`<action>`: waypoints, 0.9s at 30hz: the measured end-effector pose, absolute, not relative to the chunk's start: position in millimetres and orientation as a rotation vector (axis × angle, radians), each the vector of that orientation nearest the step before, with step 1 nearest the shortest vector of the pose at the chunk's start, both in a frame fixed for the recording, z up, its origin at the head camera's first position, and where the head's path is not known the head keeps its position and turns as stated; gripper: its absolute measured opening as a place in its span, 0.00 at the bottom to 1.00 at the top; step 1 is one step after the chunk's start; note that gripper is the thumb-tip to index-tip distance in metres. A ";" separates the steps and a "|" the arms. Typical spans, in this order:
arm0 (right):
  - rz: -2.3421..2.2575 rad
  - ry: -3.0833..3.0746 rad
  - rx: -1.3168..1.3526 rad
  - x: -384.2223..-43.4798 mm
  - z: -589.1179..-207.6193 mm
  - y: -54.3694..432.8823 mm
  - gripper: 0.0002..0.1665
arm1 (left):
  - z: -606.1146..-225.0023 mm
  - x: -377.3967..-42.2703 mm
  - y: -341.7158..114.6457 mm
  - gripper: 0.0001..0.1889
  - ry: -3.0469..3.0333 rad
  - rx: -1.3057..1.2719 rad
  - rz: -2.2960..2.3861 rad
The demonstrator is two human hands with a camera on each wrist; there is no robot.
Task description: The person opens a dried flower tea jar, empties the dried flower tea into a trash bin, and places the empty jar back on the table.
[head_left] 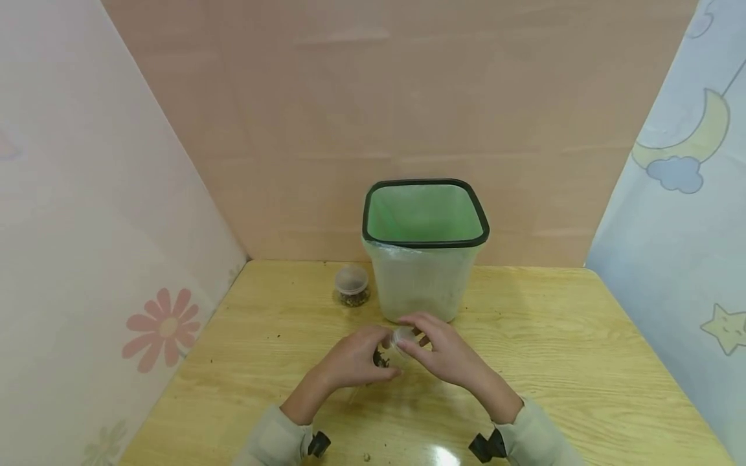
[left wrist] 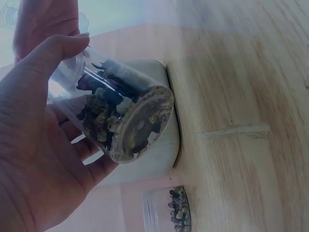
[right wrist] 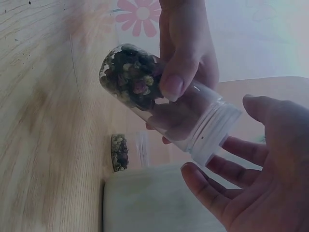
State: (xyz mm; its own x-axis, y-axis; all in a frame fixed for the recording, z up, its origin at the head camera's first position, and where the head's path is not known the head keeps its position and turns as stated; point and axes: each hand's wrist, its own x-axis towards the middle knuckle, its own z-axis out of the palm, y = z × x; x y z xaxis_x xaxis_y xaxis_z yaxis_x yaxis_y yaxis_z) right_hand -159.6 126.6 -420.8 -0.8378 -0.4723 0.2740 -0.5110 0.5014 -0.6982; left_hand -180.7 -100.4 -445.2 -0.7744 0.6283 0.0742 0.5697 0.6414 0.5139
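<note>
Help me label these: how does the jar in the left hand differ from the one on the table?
Pose: the held jar is tilted in the left hand; the table jar stands upright beside the bin.
Shape: the held jar is long and slim; the table jar looks squatter.
Both are clear and hold what look like dried flowers.

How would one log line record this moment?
left hand: grips tilted jar | right hand: at its lid | second jar: left of bin
</note>
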 end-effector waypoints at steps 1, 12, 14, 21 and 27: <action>1.269 -2.685 0.873 -160.0 -420.7 126.3 0.27 | -445.2 -181.1 -100.0 0.23 2.748 1.012 0.804; 1.201 -2.564 1.053 -154.0 -431.0 129.7 0.21 | -448.9 -174.1 -98.7 0.21 2.690 1.031 0.879; 1.195 -2.539 1.080 -154.2 -431.7 130.4 0.20 | -449.1 -174.5 -98.5 0.22 2.684 1.029 0.876; 1.153 -2.524 1.166 -158.3 -429.8 130.7 0.24 | -449.6 -181.5 -100.3 0.23 2.634 1.060 0.893; 1.156 -2.465 1.203 -160.7 -426.8 131.9 0.26 | -445.3 -188.2 -100.4 0.22 2.568 1.089 0.949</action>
State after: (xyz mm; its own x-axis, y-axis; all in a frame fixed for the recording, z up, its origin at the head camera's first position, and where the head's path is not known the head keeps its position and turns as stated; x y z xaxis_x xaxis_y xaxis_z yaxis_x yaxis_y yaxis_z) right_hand -160.7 131.9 -426.8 -0.6618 -0.6012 0.4479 -0.7287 0.3757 -0.5725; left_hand -188.2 -100.4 -445.3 -0.7104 0.7006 0.0665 0.5756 0.5240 0.6278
